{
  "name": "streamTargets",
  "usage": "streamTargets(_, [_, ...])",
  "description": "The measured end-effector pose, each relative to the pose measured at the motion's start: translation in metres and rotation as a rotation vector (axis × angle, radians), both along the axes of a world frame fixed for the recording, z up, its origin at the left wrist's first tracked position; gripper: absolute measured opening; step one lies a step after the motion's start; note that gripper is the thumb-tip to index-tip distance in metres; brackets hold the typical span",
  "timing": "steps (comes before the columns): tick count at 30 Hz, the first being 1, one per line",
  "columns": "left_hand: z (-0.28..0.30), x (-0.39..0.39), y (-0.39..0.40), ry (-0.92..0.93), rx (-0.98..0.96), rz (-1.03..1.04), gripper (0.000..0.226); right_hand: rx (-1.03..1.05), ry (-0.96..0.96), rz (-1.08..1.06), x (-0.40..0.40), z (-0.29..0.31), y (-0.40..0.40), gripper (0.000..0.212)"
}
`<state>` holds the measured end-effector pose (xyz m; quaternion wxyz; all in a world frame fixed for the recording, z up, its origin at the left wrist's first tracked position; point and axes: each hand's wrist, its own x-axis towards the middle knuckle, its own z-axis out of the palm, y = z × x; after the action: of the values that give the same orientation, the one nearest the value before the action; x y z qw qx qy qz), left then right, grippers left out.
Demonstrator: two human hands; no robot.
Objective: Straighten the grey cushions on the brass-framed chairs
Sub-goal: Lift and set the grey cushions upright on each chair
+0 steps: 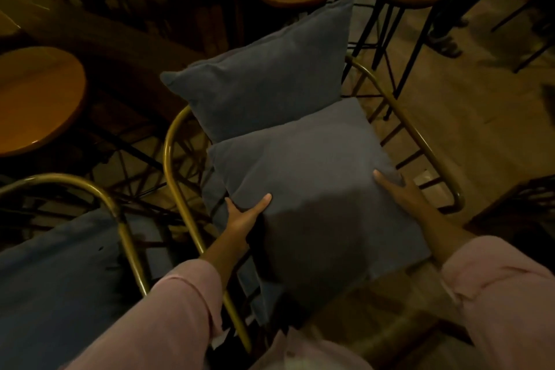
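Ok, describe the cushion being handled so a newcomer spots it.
Find the brass-framed chair in the middle. Two grey cushions sit in it; take the nearer cushion. Unlike the far cushion, it has the left hand and right hand gripping its sides.

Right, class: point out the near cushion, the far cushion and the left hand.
Near cushion (315, 177): head view, centre of its top face.
Far cushion (264, 75): head view, centre of its face.
Left hand (242, 217): head view, back of the hand.

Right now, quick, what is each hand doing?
Left hand: grips the front grey cushion at its left edge.
Right hand: grips its right edge.
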<state>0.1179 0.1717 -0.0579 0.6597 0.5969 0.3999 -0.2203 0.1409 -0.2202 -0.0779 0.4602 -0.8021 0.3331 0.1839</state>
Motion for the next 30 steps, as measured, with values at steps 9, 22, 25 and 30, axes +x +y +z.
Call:
streamTargets(9, [0.01,-0.009,0.022,-0.096,-0.066,0.127,0.1,0.174,0.187,0.05,0.009,0.107,0.037,0.092])
streamTargets(22, [0.079,-0.071,0.186,-0.322,0.084,0.279,0.074,0.499,-0.032,-0.03,-0.075,0.11,0.19,0.101])
streamTargets(25, [0.092,-0.104,0.243,-0.351,0.107,0.352,0.081,0.531,-0.124,0.052,-0.075,0.119,0.242,0.131])
streamTargets(30, [0.121,-0.165,0.342,-0.424,0.215,0.477,0.065,0.563,-0.213,0.285,-0.081,0.148,0.362,0.136])
